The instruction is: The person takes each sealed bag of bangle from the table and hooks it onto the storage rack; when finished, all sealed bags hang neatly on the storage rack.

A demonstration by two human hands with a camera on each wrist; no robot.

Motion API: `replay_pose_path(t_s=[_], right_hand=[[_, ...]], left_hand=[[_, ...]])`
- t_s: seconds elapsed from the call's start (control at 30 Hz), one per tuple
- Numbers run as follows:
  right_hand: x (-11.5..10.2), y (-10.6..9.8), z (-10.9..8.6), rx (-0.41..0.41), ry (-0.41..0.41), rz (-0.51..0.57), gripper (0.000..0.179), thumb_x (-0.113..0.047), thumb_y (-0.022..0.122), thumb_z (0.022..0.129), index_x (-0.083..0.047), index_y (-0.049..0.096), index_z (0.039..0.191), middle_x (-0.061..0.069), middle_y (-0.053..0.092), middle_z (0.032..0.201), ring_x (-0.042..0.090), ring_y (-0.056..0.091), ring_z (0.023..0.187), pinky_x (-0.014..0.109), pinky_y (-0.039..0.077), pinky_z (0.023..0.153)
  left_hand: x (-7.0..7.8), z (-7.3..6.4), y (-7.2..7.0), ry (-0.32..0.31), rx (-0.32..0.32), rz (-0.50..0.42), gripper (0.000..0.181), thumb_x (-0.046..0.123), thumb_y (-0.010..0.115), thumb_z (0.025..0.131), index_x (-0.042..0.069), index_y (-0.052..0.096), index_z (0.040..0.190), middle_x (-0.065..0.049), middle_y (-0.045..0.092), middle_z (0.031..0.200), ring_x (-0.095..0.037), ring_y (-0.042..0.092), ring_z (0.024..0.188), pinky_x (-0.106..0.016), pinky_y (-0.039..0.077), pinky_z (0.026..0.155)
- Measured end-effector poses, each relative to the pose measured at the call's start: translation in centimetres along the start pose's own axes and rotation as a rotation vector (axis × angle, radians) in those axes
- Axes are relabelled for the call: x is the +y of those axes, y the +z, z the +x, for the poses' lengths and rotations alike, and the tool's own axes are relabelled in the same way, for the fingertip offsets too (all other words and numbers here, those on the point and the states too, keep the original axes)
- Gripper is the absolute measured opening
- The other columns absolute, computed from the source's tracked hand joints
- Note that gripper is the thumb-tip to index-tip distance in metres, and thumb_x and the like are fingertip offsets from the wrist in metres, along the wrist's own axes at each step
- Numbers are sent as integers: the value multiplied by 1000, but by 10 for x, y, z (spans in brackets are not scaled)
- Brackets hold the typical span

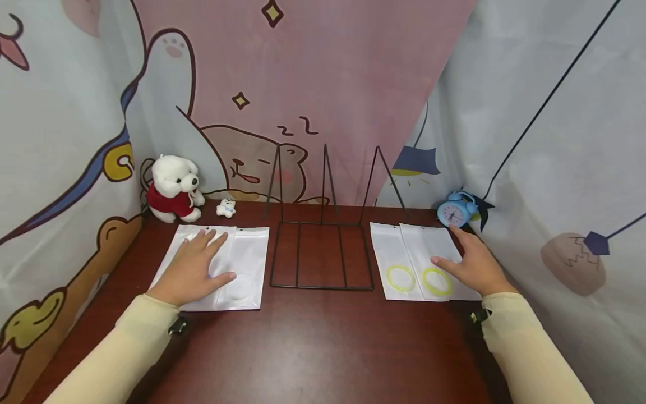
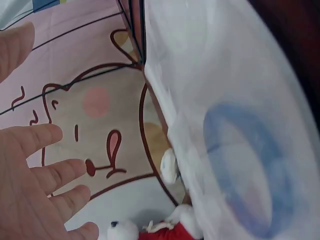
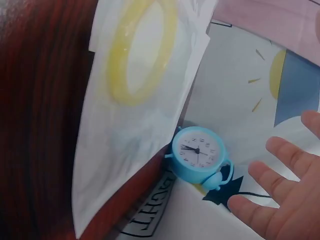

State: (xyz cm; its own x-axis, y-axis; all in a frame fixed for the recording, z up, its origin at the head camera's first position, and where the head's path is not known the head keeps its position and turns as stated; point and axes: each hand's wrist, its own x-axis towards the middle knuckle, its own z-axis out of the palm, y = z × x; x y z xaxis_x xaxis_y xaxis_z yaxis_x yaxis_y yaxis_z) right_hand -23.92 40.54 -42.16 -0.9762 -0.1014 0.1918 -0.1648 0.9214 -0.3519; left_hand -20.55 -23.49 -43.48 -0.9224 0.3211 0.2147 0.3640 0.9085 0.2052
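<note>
Printed fabric backdrop [image 1: 343, 67], "zz" [image 1: 309, 125] by a sleeping bear [image 1: 242, 157], "GHT" [image 3: 145, 215] legible low right, encloses the wooden table [image 1: 323, 348], where the left hand [image 1: 194, 269] spreads wide over white pouches [image 1: 248, 247] near the left edge and the right hand [image 1: 478, 266], likewise wide, over yellow-ringed pouches [image 1: 426, 244] near the right, blue alarm clock [image 1: 451, 214] at the far right corner.

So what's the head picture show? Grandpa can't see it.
A person's left hand and right hand spread over white packets either side of a wire rack on a brown table; a plush dog and blue clock sit behind.
</note>
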Motion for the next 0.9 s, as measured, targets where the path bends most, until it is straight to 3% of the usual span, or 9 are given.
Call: replay_pose_path(t_s=[0.17, 0.33, 0.57, 0.9], right_hand=[[7, 3, -3, 3, 45, 30, 106, -57, 80, 89, 4, 33, 161, 40, 39, 156, 60, 38, 142, 78, 34, 110], [18, 8, -7, -8, 87, 50, 103, -56, 80, 89, 6, 37, 159, 37, 43, 155, 57, 46, 134, 76, 40, 107], [33, 13, -13, -53, 144, 85, 97, -48, 82, 91, 10, 39, 155, 38, 45, 152, 57, 49, 128, 74, 43, 106], [55, 14, -21, -98, 251, 112, 100, -52, 80, 91, 7, 36, 158, 42, 42, 151, 59, 44, 133, 74, 43, 105]], left_hand=[[8, 6, 14, 53, 32, -54, 86, 52, 77, 90, 1, 50, 155, -32, 50, 154, -55, 44, 144, -73, 34, 116], [18, 13, 27, 78, 18, -112, 83, 49, 77, 90, 2, 52, 154, -29, 55, 150, -49, 53, 137, -68, 44, 109], [32, 26, 38, 81, -37, -174, 83, 45, 80, 88, 3, 52, 154, -25, 55, 152, -48, 51, 140, -71, 41, 108], [46, 46, 53, 48, -140, -204, 82, 40, 82, 88, 1, 52, 153, -23, 55, 153, -46, 49, 143, -68, 39, 114]])
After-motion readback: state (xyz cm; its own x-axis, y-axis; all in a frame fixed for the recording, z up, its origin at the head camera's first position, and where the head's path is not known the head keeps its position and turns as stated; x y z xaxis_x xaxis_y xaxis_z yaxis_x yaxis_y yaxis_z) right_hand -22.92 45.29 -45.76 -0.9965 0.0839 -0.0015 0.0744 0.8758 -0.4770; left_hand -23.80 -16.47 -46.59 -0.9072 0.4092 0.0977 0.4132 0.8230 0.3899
